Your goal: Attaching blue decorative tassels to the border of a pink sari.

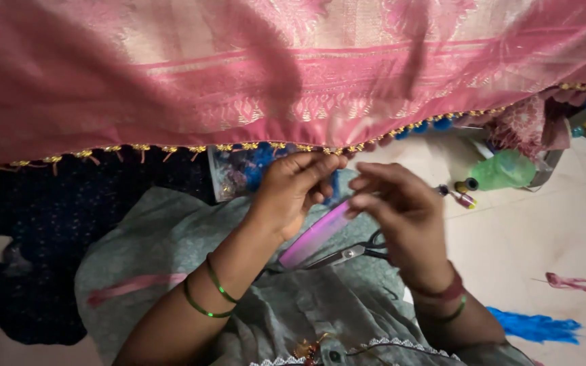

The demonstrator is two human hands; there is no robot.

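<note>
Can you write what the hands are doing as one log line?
left hand: pinching beaded edge of pink cloth | right hand: fingers together beside it | lap: scissors, pink strip

A single head-worn camera looks steeply down from close above the person's lap, facing forward toward the pink fabric's beaded edge across the top; tiled floor shows right of it.

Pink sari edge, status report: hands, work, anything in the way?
Left hand pinching pink sari beaded edge. Right hand holds pink tool. Scissors on lap, clear.
</note>
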